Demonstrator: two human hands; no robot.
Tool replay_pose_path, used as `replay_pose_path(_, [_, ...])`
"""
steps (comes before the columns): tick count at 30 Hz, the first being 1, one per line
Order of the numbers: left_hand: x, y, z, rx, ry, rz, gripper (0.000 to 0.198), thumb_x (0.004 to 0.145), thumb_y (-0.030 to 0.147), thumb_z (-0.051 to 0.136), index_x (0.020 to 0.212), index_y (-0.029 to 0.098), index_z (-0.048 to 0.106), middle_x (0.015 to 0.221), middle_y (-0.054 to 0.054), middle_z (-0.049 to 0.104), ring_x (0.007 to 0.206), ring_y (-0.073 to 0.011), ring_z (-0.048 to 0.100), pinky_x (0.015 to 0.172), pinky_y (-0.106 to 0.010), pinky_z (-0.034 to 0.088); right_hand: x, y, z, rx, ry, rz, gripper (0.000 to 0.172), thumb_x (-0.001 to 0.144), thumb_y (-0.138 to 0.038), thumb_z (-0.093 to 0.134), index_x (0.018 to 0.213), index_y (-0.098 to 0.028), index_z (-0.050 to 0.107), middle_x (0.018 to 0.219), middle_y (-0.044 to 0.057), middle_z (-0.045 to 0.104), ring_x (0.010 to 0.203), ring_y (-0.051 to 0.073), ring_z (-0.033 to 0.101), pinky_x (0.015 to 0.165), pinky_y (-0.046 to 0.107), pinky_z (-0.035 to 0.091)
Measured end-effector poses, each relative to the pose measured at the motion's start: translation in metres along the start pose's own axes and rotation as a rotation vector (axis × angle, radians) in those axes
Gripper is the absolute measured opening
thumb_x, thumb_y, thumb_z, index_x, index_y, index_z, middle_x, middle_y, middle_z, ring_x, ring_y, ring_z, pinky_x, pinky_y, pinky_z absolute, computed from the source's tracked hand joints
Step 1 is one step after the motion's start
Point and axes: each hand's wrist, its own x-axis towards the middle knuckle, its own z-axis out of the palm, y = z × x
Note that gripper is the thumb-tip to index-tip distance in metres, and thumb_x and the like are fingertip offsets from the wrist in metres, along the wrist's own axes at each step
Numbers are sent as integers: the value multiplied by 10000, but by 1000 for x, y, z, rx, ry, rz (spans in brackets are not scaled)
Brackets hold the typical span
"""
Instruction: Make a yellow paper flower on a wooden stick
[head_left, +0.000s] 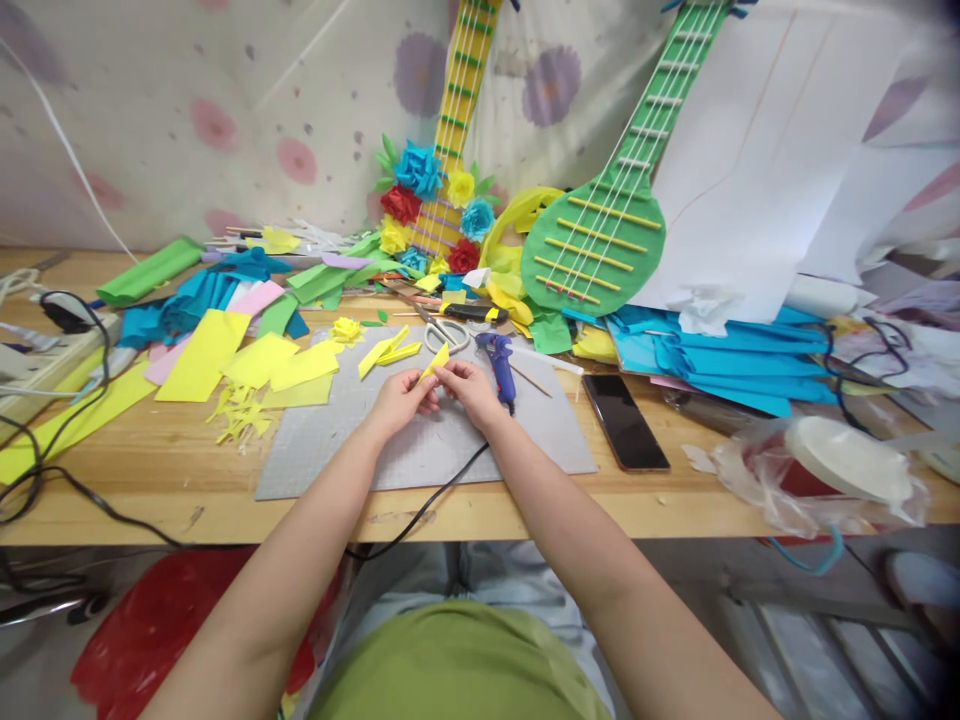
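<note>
Over the grey cutting mat (315,455), my left hand (405,400) and my right hand (471,390) meet and pinch one small folded piece of yellow paper (436,362) between their fingertips. Beyond them lie scissors (447,336) with pale handles. A blue glue gun (501,368) rests just right of my right hand, its black cord running toward the table's front edge. To the left of my hands, several folded yellow strips (388,352) lie on the mat, with a yellow paper flower (346,331) behind them.
Yellow paper sheets (202,355) and cut scraps (244,412) lie left. A phone (626,422) and a plastic-wrapped roll (847,460) lie right. Behind stand a green paper instrument (600,245) and a yellow one with flowers (459,110). A utility knife (474,313) lies near the scissors.
</note>
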Motion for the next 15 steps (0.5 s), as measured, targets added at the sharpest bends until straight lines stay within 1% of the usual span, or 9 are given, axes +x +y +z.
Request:
replay_pose_path(4, [0, 1, 1, -5, 14, -19, 417, 637, 541, 591, 688, 133, 524, 499, 13, 545, 462, -104, 559, 469, -224, 466, 3, 4, 0, -2, 62, -22, 374, 569, -500, 654, 571, -178, 464, 517, -64, 431, 450, 45, 323, 449, 205, 250])
replay_pose_path(7, [0, 0, 0, -17, 32, -26, 420, 645, 541, 583, 704, 127, 540, 550, -19, 597, 481, -108, 572, 483, -228, 473, 4, 5, 0, 13, 126, -3, 387, 567, -518, 642, 577, -186, 445, 513, -65, 434, 438, 46, 320, 442, 206, 250])
replay_pose_path(9, [0, -1, -1, 0, 45, 7, 408, 653, 533, 580, 711, 131, 547, 573, -22, 612, 494, -107, 578, 491, -223, 474, 4, 5, 0, 16, 121, 14, 388, 580, -526, 628, 582, -186, 442, 505, -66, 430, 436, 48, 332, 447, 207, 261])
replay_pose_path(11, [0, -3, -1, 28, 55, 40, 393, 668, 529, 568, 695, 138, 546, 566, -18, 613, 492, -104, 576, 492, -218, 471, 3, 3, 1, 6, 87, 20, 377, 588, -519, 625, 602, -179, 463, 517, -60, 443, 448, 50, 353, 457, 209, 274])
replay_pose_path(13, [0, -4, -1, 42, 47, 46, 383, 673, 525, 565, 681, 142, 548, 560, -18, 615, 482, -101, 571, 492, -216, 470, 2, 3, 1, -16, 69, 22, 370, 579, -507, 635, 630, -170, 492, 543, -52, 465, 461, 51, 365, 462, 210, 280])
replay_pose_path(15, [1, -3, 0, 30, 33, 28, 379, 666, 520, 578, 688, 142, 557, 562, -21, 620, 477, -100, 569, 490, -216, 469, 3, 4, 2, -38, 84, 30, 372, 559, -501, 645, 639, -165, 505, 550, -50, 476, 460, 51, 363, 458, 211, 278])
